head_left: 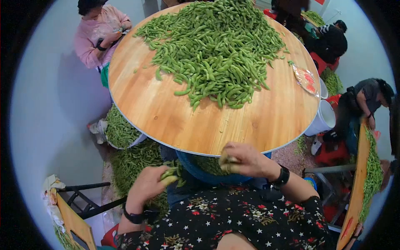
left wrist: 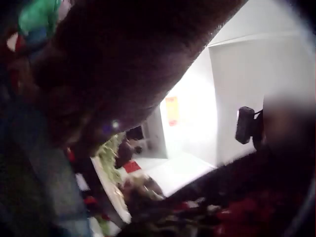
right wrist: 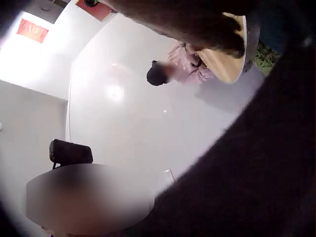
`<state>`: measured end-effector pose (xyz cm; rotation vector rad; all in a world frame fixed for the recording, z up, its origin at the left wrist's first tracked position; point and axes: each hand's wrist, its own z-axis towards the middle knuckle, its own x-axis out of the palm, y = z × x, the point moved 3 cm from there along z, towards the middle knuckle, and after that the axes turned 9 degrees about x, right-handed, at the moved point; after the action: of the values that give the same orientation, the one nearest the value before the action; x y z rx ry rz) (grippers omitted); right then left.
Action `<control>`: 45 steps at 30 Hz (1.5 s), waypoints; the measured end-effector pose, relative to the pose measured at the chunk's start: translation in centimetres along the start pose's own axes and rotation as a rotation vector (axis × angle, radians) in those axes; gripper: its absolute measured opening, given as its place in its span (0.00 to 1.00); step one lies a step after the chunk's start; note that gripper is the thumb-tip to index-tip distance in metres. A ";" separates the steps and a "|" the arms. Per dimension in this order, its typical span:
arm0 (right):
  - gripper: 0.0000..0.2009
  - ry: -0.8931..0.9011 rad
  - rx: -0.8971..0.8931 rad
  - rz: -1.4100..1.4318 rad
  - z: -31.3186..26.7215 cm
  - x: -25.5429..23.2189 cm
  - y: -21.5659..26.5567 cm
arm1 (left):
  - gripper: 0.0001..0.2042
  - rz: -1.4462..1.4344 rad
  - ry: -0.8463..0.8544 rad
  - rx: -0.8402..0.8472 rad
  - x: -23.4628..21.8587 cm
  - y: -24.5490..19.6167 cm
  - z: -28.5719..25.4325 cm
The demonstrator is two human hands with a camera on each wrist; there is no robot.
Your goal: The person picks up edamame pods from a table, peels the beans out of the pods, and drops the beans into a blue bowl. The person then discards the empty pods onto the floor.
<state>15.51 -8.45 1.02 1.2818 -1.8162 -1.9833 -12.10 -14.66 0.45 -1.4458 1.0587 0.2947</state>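
Observation:
A big heap of green pods [head_left: 221, 54] covers the far and middle part of the round wooden table [head_left: 166, 121]. Left of centre in the head view, my left hand [head_left: 146, 185] grips several green pods [head_left: 171, 177] between thumb and fingers, just off the table's near edge. My right hand [head_left: 248, 160] is at that edge, its fingers curled round something yellowish-green, blurred, perhaps a pod. Under the hands stands a blue tub [head_left: 191, 168] with green matter inside. In the wrist views both hands are dark and their fingertips hidden.
A plastic packet [head_left: 306, 79] lies at the table's right. Pods fill a bucket [head_left: 137, 141] and cover the floor [head_left: 133, 166] at left. White bucket [head_left: 325, 116] stands right. A person in pink [head_left: 98, 33] sits far left; others sit at right beside another pod-covered table [head_left: 354, 187].

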 end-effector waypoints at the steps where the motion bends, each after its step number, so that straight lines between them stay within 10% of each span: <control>1: 0.07 0.017 -0.133 -0.147 -0.4 0.3 -0.2 | 0.18 0.274 -0.019 -0.153 0.2 2.5 -1.6; 6: 0.06 -0.017 0.010 0.026 -1.0 -1.0 -1.3 | 0.23 0.463 -0.081 -0.501 2.1 8.4 -6.1; 11: 0.12 0.111 0.563 0.765 -3.6 1.1 -2.5 | 0.16 -0.033 -0.232 0.230 8.9 4.5 0.1; 13: 0.12 0.142 0.558 0.819 -4.0 1.4 -2.0 | 0.17 -0.080 0.084 0.231 12.0 3.1 4.3; 21: 0.12 0.045 0.628 0.905 -6.1 1.7 -2.0 | 0.19 0.104 0.439 0.371 19.7 0.4 8.5; 25: 0.13 0.128 0.460 0.983 -6.2 1.0 -2.2 | 0.18 0.033 0.562 0.383 16.1 -1.6 6.6; 31: 0.16 0.054 0.489 0.560 -5.8 0.6 -2.5 | 0.15 -0.254 0.240 0.561 1.8 -5.5 6.1; 37: 0.17 0.066 0.449 0.668 -6.4 -0.4 -1.8 | 0.16 0.251 -0.580 0.340 -6.8 -2.8 22.1; 45: 0.19 0.013 0.346 0.691 -6.5 -0.4 -3.1 | 0.09 0.066 -0.517 0.239 -5.0 -2.8 27.7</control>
<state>21.41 -12.25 -0.82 0.5789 -2.2520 -1.3269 -1.54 11.54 0.13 -1.0420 0.6910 0.5376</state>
